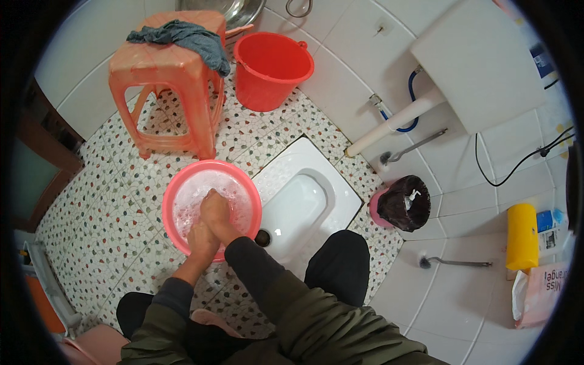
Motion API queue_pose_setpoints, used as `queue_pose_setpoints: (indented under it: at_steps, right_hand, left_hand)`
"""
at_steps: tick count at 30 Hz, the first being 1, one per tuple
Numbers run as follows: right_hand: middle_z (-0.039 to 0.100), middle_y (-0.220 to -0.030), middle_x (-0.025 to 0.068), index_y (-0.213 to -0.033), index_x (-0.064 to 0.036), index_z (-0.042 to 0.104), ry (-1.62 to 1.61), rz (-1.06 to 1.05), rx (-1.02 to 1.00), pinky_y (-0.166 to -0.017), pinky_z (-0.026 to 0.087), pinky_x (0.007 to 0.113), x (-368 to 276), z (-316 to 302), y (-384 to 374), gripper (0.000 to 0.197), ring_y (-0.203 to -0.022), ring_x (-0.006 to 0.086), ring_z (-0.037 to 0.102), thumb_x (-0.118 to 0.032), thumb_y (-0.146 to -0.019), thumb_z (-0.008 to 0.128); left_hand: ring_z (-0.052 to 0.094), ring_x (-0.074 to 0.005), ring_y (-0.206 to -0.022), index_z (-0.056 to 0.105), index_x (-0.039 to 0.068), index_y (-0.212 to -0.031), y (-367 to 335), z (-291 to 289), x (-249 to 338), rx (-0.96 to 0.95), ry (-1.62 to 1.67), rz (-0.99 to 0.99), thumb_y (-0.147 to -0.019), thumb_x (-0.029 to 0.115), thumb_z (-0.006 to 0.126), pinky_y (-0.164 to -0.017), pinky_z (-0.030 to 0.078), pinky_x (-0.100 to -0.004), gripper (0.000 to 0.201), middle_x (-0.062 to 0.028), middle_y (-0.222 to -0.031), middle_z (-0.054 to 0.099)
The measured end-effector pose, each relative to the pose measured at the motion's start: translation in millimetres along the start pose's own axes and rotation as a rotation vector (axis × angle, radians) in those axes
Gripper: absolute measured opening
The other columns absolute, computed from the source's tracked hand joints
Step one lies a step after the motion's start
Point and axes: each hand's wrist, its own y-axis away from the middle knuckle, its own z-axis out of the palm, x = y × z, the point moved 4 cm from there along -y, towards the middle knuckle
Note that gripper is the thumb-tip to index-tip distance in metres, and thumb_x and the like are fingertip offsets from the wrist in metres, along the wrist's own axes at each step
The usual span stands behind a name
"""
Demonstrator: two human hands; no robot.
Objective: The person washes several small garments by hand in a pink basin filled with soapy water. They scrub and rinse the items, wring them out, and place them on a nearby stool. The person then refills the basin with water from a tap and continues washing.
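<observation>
The left hand (202, 238) and farther right hand (215, 214) press together over foamy water (187, 198) in the pink basin (168, 210); whether they pinch anything, I cannot tell.

I am seeing smooth, glossy plastic in the round pink basin (168, 210) and the tapered red bucket (260, 94). The orange four-legged plastic stool (157, 64) is gleaming faintly, the crumpled grey-blue cloth (193, 41) looking matt, the white ceramic squat toilet (344, 191) shining. My olive-green fabric sleeves (322, 328) are looking matt.
</observation>
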Motion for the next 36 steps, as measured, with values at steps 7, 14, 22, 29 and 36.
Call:
queue_pose_setpoints:
  at_steps: [7, 14, 22, 29, 36]
  right_hand:
    - [0.067, -0.091, 0.0296, -0.095, 0.0024, 0.067, 0.073, -0.097, -0.025, -0.081, 0.052, 0.052, 5.7, 4.4, -9.2, 0.026, -0.091, 0.0446, 0.066, -0.016, -0.088, 0.05]
    - [0.068, -0.087, 0.0242, -0.093, 0.0014, 0.067, 0.081, -0.131, 0.037, -0.077, 0.052, 0.05, -1.3, -4.9, -10.1, 0.025, -0.083, 0.0412, 0.067, -0.018, -0.089, 0.052]
    - [0.065, -0.108, 0.0132, -0.117, 0.0036, 0.061, -0.682, -0.047, -0.115, -0.09, 0.047, 0.034, 0.5, -101.3, -39.6, 0.047, -0.1, 0.0226, 0.06, -0.035, -0.092, 0.064]
    - [0.065, -0.106, 0.0143, -0.124, -0.0019, 0.056, -0.784, 0.56, -0.405, -0.052, 0.057, 0.034, 175.2, -47.7, 12.7, 0.055, -0.076, 0.026, 0.069, -0.035, -0.084, 0.073]
    - [0.066, -0.099, 0.0152, -0.119, 0.0031, 0.055, -0.664, 0.503, -0.496, -0.065, 0.06, 0.043, 163.6, -57.1, 21.2, 0.044, -0.08, 0.0277, 0.069, -0.023, -0.084, 0.057]
  left_hand:
    - [0.067, -0.0414, -0.08, 0.07, 0.003, -0.091, -0.1, 9.2, -6.9, 0.051, -0.037, 0.058, -0.084, 0.024, 0.062, -0.069, 0.053, -0.0512, 0.024, -0.0235, -0.082, 0.069]
    - [0.066, -0.0441, -0.079, 0.068, -0.001, -0.09, -0.8, -5.8, 7.2, 0.077, 0.089, -0.008, -0.084, 0.025, 0.062, -0.07, 0.052, -0.052, 0.027, -0.0246, -0.082, 0.068]
    - [0.069, -0.027, -0.066, 0.065, -0.007, -0.088, -39.5, -146.8, -18.0, 0.172, 0.496, -0.289, -0.077, 0.019, 0.07, -0.054, 0.054, -0.0394, 0.028, -0.0193, -0.074, 0.067]
    - [0.062, -0.0186, -0.058, 0.061, 0.003, -0.093, -76.2, -97.1, -188.8, 0.139, 1.269, -0.591, -0.079, 0.012, 0.063, -0.055, 0.053, -0.0308, 0.017, -0.0072, -0.073, 0.064]
    - [0.061, -0.018, -0.058, 0.06, 0.001, -0.096, -64.5, -57.0, -145.4, -0.171, 1.356, -0.552, -0.078, 0.007, 0.061, -0.053, 0.052, -0.0309, 0.019, -0.0056, -0.074, 0.061]
